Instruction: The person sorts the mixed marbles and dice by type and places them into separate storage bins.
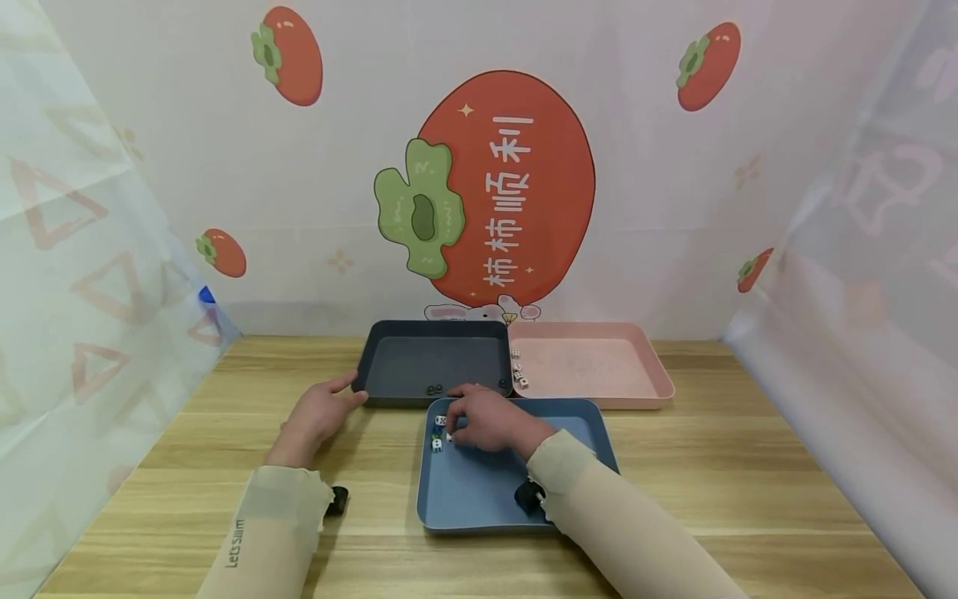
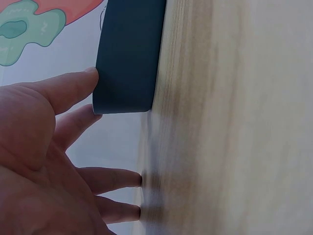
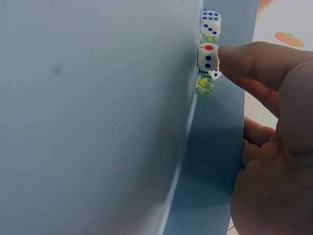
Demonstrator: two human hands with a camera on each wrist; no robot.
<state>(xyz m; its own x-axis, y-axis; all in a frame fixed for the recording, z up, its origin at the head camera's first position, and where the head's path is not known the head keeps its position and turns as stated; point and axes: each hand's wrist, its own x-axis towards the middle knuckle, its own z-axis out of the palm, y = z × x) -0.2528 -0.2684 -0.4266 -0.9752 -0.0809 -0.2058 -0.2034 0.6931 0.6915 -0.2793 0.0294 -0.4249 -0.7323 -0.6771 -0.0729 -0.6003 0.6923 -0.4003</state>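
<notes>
My left hand (image 1: pixel 318 416) touches the near left corner of a dark tray (image 1: pixel 434 358) with thumb and index finger stretched out; the left wrist view shows two more fingertips against the table. My right hand (image 1: pixel 490 418) is over the far left part of a blue tray (image 1: pixel 486 491). Its thumb and a mostly hidden finger pinch a white die (image 3: pixel 209 57) with a red dot. Around it, along the tray wall, are another die (image 3: pixel 211 22) and a clear marble (image 3: pixel 205 85) with a yellow-green swirl.
A pink tray (image 1: pixel 591 366) adjoins the dark tray and has several white dice (image 1: pixel 517 367) along its left side. Dark marbles (image 1: pixel 434 389) lie near the dark tray's front wall. All the trays stand on a wood-grain table (image 1: pixel 711 466), with printed cloth hanging behind.
</notes>
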